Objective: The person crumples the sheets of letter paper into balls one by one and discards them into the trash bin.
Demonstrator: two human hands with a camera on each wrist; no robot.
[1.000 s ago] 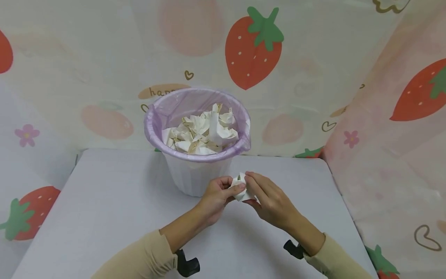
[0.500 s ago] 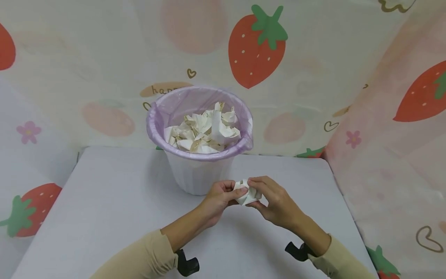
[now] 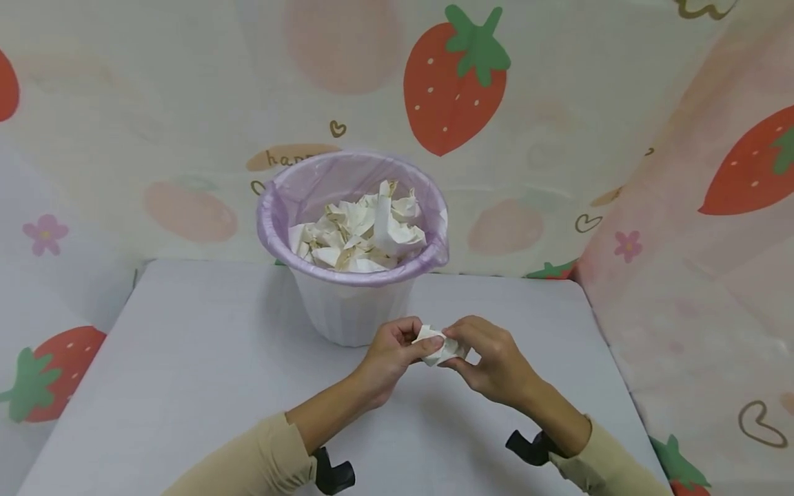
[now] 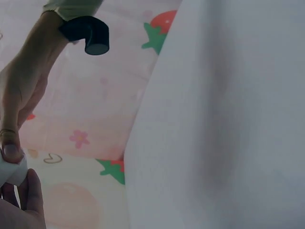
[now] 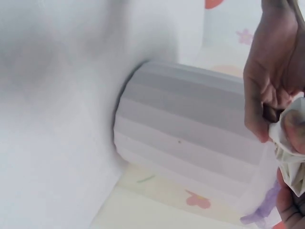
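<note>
A small crumpled piece of white paper [image 3: 451,350] is held between both hands, above the table just in front of the bin. My left hand [image 3: 386,357] pinches its left side, with the thumb lying across the front. On the right side, the fingers and thumb of my right hand [image 3: 496,362] grip the paper. Folds of the paper [image 5: 291,174] show in the right wrist view. At the edge of the left wrist view, only part of the paper [image 4: 14,174] appears, between the two hands.
Behind the hands stands a white ribbed bin [image 3: 347,313] with a purple liner [image 3: 279,227], filled with crumpled white paper [image 3: 356,238]. Black wrist mounts [image 3: 335,474] hang below both sleeves. A strawberry-print sheet [image 3: 577,110] surrounds the white table [image 3: 205,358].
Both hands have lowered slightly with the paper. The dark opening visible in the paper earlier no longer shows, and the right fingers have shifted on it. The bin stays in place.
</note>
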